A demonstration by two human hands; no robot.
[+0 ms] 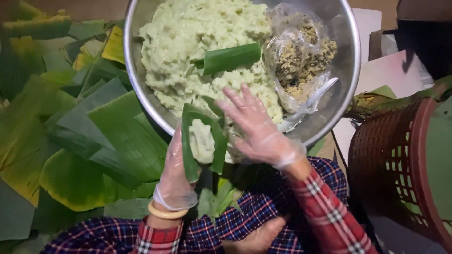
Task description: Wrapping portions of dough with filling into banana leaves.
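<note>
My left hand (173, 175), in a thin clear glove, cups a folded green leaf strip (190, 155) with a lump of pale green dough (202, 140) lying in it. My right hand (256, 127), also gloved, hovers flat with fingers spread just right of the leaf, over the near rim of a large steel bowl (347, 70). The bowl holds a big mass of the same pale green dough (188, 33), a short piece of green leaf (231, 57) lying on top, and a clear plastic bag of brown crumbly filling (301, 56) with a white spoon (314, 99) beside it.
Cut banana leaves (84, 136) lie spread in a pile at the left. A reddish-brown plastic basket (400, 164) stands at the right. White boards (386, 70) lie behind the bowl. My plaid-clothed lap (245, 221) is below the hands.
</note>
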